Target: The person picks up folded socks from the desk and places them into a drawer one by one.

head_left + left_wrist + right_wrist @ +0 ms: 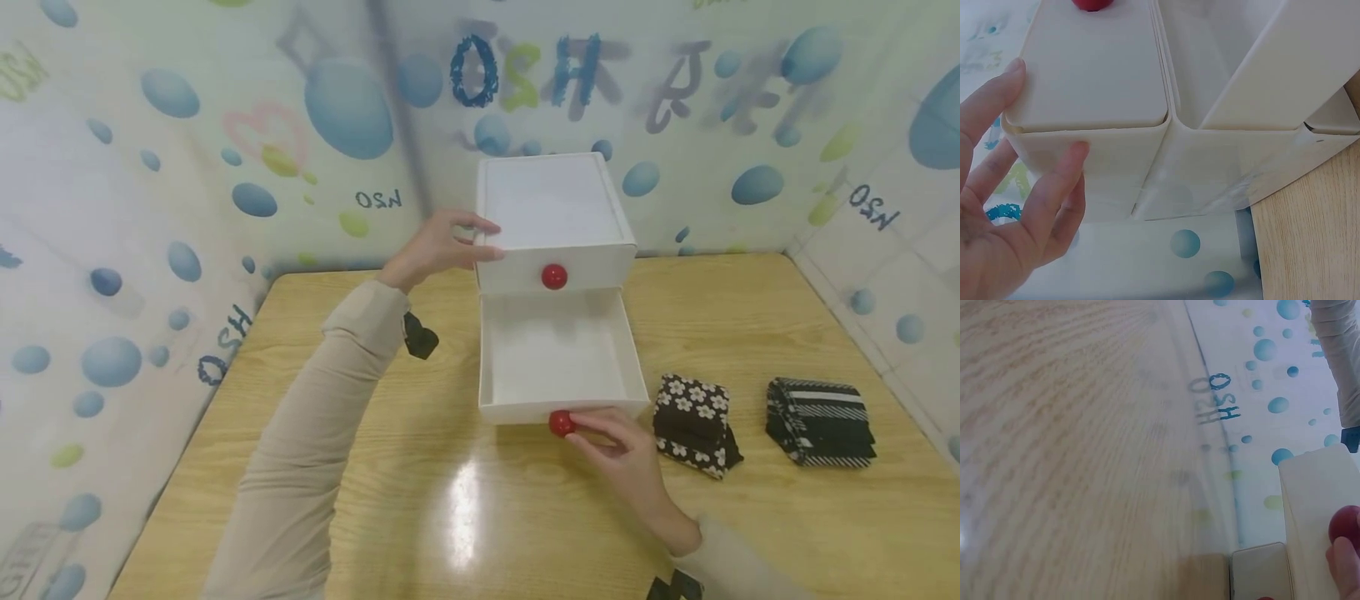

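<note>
A white drawer cabinet (551,200) with round red knobs stands at the back of the table. Its upper drawer (1094,69) is closed, while the drawer below it (558,354) is pulled well out, its white inside showing. My left hand (442,246) rests at the cabinet's upper left front corner, with fingertips on the top edge and the left side. With thumb and fingertips, my right hand (618,458) pinches the red knob (561,423) of the pulled-out drawer. In the right wrist view, another closed drawer front (1261,572) shows beneath it.
Right of the drawer lies a folded dark cloth with white flowers (690,425), close to my right hand. Farther right is a folded black cloth with white stripes (821,421). Patterned walls (300,200) enclose the wooden table (405,500) at the back and sides.
</note>
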`<state>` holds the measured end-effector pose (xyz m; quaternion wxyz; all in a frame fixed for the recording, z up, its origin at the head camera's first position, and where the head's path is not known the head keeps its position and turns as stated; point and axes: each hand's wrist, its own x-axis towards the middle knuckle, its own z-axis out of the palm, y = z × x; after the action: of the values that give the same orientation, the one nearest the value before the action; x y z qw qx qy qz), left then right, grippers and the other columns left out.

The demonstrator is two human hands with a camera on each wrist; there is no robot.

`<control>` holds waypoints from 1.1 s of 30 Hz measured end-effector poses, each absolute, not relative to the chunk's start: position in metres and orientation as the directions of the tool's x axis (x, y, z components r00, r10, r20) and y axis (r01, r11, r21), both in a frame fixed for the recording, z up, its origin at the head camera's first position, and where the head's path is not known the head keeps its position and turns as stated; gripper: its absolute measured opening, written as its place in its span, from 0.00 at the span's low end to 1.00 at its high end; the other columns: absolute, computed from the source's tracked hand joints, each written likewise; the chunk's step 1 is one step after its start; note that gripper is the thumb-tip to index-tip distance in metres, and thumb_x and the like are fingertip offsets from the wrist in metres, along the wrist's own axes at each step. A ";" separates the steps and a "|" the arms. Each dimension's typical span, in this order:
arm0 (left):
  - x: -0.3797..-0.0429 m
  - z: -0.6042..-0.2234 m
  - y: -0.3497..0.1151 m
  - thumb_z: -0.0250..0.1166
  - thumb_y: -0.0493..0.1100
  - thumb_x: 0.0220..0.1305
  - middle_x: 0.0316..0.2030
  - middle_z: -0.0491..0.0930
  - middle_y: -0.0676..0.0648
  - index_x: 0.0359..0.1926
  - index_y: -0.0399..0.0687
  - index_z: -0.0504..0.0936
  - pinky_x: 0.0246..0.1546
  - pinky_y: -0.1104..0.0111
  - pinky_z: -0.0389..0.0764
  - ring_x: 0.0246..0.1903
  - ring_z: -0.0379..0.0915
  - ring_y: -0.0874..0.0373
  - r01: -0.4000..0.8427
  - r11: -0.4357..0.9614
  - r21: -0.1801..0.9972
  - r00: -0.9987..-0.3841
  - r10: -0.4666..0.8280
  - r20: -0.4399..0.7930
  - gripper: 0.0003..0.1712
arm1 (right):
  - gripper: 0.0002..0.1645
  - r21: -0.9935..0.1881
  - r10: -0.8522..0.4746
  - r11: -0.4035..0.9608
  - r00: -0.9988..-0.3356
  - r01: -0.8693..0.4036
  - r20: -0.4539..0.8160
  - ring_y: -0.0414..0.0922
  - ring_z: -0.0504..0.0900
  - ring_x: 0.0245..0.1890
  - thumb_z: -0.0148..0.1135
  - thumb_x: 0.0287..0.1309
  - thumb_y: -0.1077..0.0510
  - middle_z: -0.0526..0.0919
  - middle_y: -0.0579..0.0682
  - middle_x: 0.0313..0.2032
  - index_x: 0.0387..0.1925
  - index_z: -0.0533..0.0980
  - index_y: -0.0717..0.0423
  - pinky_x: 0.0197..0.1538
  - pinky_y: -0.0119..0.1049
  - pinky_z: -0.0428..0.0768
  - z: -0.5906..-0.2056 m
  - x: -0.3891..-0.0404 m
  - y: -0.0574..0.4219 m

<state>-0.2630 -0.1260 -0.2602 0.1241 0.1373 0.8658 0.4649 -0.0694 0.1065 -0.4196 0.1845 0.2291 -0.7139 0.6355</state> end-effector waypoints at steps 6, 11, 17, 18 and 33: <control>-0.264 -0.261 -0.126 0.70 0.50 0.46 0.54 0.67 0.52 0.49 0.51 0.76 0.38 0.68 0.77 0.44 0.72 0.56 0.114 0.531 0.839 -0.931 0.353 -0.097 0.27 | 0.18 -0.861 -0.100 0.076 -0.863 -0.502 0.495 0.36 0.78 0.39 0.61 0.35 0.82 0.77 0.61 0.35 0.35 0.75 0.74 0.36 0.34 0.78 -0.422 -0.065 0.107; -0.262 -0.260 -0.125 0.69 0.50 0.47 0.55 0.66 0.52 0.50 0.51 0.75 0.39 0.67 0.77 0.44 0.71 0.56 0.119 0.529 0.840 -0.927 0.363 -0.097 0.27 | 0.18 -0.881 -0.103 0.074 -0.883 -0.467 0.459 0.36 0.78 0.39 0.60 0.36 0.82 0.77 0.61 0.36 0.35 0.75 0.74 0.37 0.34 0.78 -0.425 -0.064 0.107; -0.262 -0.260 -0.127 0.69 0.49 0.47 0.55 0.66 0.52 0.50 0.50 0.75 0.39 0.68 0.77 0.45 0.70 0.56 0.130 0.512 0.849 -0.923 0.376 -0.085 0.26 | 0.18 -0.881 -0.108 0.082 -0.883 -0.466 0.457 0.36 0.78 0.40 0.60 0.36 0.82 0.77 0.61 0.36 0.36 0.75 0.74 0.36 0.33 0.78 -0.427 -0.063 0.107; -0.262 -0.261 -0.127 0.69 0.49 0.47 0.55 0.66 0.52 0.50 0.50 0.75 0.39 0.68 0.77 0.45 0.70 0.56 0.129 0.513 0.848 -0.923 0.376 -0.087 0.27 | 0.18 -0.880 -0.111 0.081 -0.882 -0.468 0.458 0.36 0.77 0.40 0.60 0.36 0.82 0.77 0.60 0.37 0.36 0.75 0.73 0.36 0.33 0.78 -0.427 -0.063 0.108; -0.261 -0.259 -0.125 0.69 0.50 0.47 0.55 0.66 0.52 0.50 0.51 0.75 0.41 0.65 0.77 0.43 0.72 0.56 0.115 0.521 0.846 -0.925 0.366 -0.099 0.28 | 0.20 -0.815 -0.215 0.124 -0.817 -0.566 0.534 0.37 0.78 0.37 0.61 0.34 0.82 0.78 0.59 0.36 0.34 0.76 0.69 0.32 0.31 0.80 -0.417 -0.063 0.129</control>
<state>-0.2608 -0.1252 -0.2590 0.1337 0.1398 0.8616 0.4692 -0.0630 0.1286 -0.4168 0.1447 0.2652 -0.7357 0.6062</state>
